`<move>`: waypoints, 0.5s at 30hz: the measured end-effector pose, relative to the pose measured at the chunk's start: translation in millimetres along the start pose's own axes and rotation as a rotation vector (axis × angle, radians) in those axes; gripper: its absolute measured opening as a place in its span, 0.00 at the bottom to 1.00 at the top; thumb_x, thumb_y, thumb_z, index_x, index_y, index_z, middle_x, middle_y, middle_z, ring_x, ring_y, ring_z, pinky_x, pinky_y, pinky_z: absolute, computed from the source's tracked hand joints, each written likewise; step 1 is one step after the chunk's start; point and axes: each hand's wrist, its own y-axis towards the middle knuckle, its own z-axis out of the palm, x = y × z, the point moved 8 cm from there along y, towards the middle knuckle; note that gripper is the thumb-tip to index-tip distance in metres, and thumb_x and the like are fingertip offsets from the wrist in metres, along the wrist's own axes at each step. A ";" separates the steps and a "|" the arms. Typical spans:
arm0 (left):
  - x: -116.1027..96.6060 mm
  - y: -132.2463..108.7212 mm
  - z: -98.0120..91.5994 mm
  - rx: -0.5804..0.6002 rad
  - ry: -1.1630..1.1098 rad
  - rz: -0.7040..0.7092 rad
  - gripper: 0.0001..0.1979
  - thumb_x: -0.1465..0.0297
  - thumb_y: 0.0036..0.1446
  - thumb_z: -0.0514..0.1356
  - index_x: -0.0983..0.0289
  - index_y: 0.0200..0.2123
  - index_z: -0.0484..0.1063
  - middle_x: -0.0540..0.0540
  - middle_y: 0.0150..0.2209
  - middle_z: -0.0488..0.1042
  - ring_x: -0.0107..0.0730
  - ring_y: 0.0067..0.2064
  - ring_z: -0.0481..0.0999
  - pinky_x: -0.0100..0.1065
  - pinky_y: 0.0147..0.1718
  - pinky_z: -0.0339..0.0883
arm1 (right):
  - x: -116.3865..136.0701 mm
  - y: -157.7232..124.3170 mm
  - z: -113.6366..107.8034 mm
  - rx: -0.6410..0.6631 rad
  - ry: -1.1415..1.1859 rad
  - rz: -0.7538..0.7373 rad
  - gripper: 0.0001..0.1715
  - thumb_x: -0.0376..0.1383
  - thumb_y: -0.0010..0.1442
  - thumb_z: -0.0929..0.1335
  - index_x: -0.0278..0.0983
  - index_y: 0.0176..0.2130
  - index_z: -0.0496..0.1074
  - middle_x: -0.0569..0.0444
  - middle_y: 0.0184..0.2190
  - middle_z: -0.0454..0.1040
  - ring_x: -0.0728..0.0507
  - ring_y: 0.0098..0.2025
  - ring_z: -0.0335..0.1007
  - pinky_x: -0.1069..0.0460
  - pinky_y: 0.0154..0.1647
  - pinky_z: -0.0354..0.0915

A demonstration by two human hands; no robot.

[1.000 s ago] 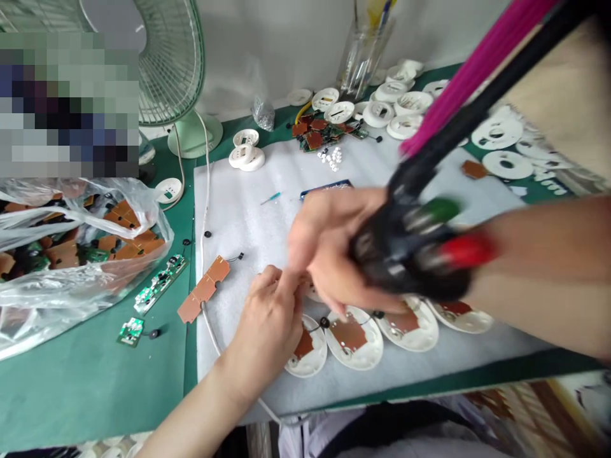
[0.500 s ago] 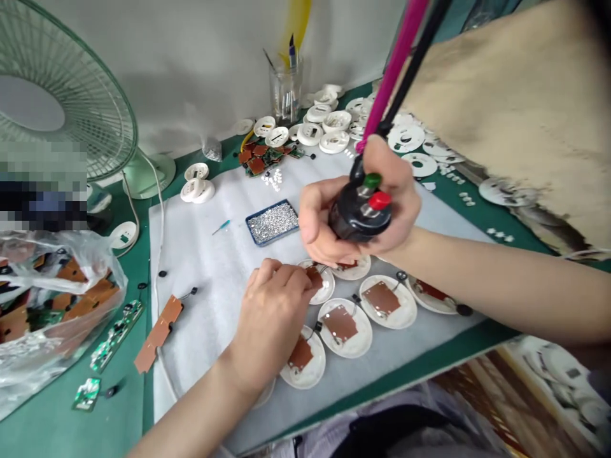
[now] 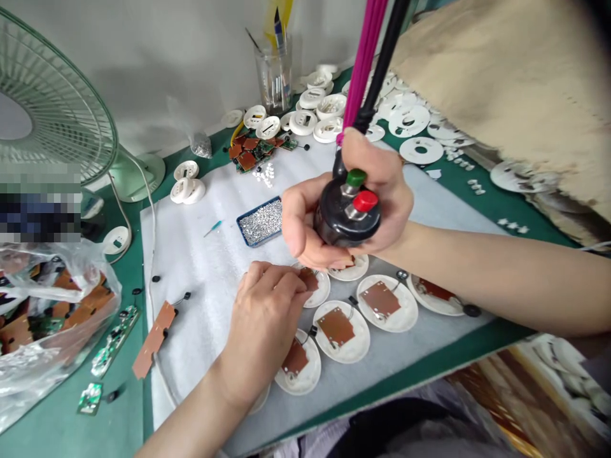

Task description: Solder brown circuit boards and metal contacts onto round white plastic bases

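Note:
My right hand (image 3: 353, 197) is wrapped round a black electric screwdriver (image 3: 347, 213) with a green and a red button on its end. The tool hangs from pink bands (image 3: 365, 63), and its tip is hidden below the hand. My left hand (image 3: 270, 318) rests low over the mat, fingers bent together at the edge of a white round cover (image 3: 321, 294) holding a brown circuit board (image 3: 308, 278). What its fingertips grip, if anything, is hidden. Beside them lie several more white covers with boards, among them a nearer cover (image 3: 356, 350) and a right-hand cover (image 3: 408, 312).
A blue tray of small screws (image 3: 261, 222) sits beyond my left hand. Loose boards (image 3: 155, 340) and a plastic bag of boards (image 3: 95, 318) lie left, below a green fan (image 3: 62, 95). White housings (image 3: 329, 107) and a glass jar (image 3: 274, 79) stand at the back.
The whole view has shifted slightly, so most things appear a little further left. Both hands keep nearly the same place over the covers, and the screwdriver stays in my right hand.

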 end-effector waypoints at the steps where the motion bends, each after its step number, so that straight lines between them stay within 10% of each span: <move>1: 0.0 0.1 0.1 0.002 0.004 -0.007 0.05 0.76 0.61 0.64 0.63 0.32 0.73 0.52 0.35 0.79 0.41 0.39 0.69 0.41 0.40 0.68 | -1.2 0.7 -0.1 -0.027 -0.028 0.033 0.34 0.55 0.69 0.53 0.26 0.36 0.63 0.57 0.15 0.58 0.55 0.16 0.54 0.59 0.17 0.52; 15: -1.4 0.9 -2.2 -0.020 0.099 -0.027 0.03 0.74 0.60 0.65 0.62 0.33 0.75 0.55 0.33 0.77 0.44 0.38 0.72 0.43 0.37 0.70 | -7.9 -4.4 4.3 -0.154 -0.139 0.244 0.36 0.61 0.62 0.58 0.30 0.29 0.60 0.57 0.14 0.54 0.56 0.18 0.48 0.58 0.24 0.62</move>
